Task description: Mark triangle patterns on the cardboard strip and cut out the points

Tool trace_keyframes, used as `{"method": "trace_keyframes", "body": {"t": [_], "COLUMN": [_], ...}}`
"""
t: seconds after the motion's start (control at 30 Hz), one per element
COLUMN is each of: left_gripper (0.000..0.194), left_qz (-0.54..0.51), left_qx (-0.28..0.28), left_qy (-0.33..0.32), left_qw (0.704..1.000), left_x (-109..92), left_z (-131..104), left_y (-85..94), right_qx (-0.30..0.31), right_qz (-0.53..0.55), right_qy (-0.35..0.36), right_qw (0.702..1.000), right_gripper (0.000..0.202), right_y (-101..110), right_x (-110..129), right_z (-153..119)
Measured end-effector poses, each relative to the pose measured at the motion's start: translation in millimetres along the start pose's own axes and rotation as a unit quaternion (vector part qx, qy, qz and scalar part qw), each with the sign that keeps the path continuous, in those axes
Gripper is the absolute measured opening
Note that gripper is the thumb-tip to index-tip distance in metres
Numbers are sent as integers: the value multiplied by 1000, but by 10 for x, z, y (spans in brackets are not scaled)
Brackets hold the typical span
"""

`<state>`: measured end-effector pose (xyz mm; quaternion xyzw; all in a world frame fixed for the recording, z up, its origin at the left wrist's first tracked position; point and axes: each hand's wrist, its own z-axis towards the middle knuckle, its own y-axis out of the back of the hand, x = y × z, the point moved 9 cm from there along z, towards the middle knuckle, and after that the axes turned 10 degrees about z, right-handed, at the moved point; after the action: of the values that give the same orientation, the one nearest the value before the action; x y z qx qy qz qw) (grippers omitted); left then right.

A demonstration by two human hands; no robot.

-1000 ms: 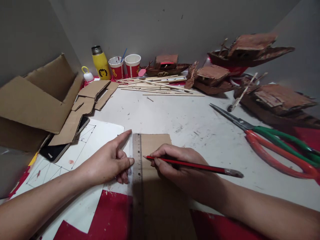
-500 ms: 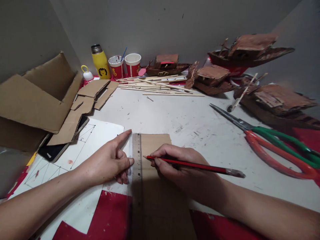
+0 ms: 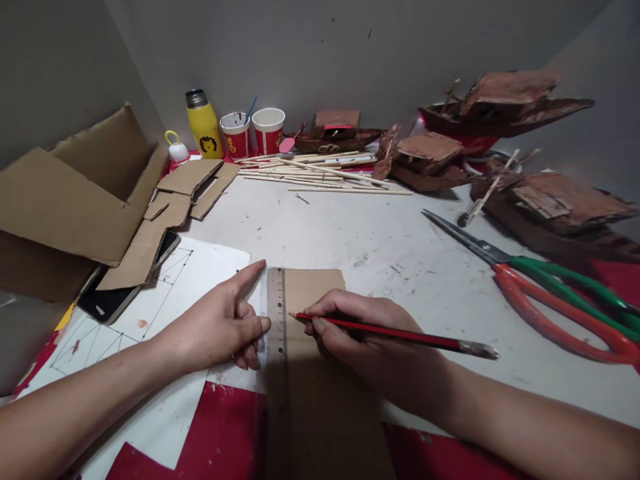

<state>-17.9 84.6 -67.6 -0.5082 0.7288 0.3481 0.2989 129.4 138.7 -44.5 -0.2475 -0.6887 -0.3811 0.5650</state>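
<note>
A clear ruler point(image 3: 277, 303) lies lengthwise along the left side of a brown cardboard strip point(image 3: 320, 380). My left hand point(image 3: 233, 323) holds the ruler at its left edge, thumb pressed on it, index finger stretched forward near its far end, the other fingers curled. In a writing pinch, my right hand point(image 3: 363, 327) grips a red-and-black pencil point(image 3: 400, 335). The pencil's sharpened tip is over the cardboard, just right of the ruler's edge; whether it touches cannot be made out. Shadow covers the near part of the strip.
Large scissors point(image 3: 540, 287) with red and green handles lie at right. Painted model boats point(image 3: 570, 200) stand behind them. Thin wooden sticks point(image 3: 320, 172), paper cups point(image 3: 269, 131) and a yellow bottle point(image 3: 204, 130) are at the back. Left are cardboard point(image 3: 65, 200), a phone point(image 3: 110, 303) and a drawing sheet point(image 3: 165, 347).
The view has shifted very slightly, so everything sits a little farther right. The pencil's back end has moved slightly to the right; my left hand and the ruler keep their places.
</note>
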Motion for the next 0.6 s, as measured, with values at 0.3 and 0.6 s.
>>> {"method": "trace_keyframes", "body": {"t": [0.3, 0.6], "left_gripper": [89, 95], "left_qz": [-6, -37], "left_qx": [-3, 17], "left_qy": [-1, -33], "left_qw": [1000, 999], "left_x": [-14, -76], "left_z": [5, -18], "left_y": [-10, 71], "right_qx": [3, -97], "right_qz": [16, 260], "right_qy": [-25, -62], "right_qw": [1000, 959], "right_gripper": [19, 11], "right_y": [-7, 289], "right_x": [-55, -61], "right_z": [8, -32]}}
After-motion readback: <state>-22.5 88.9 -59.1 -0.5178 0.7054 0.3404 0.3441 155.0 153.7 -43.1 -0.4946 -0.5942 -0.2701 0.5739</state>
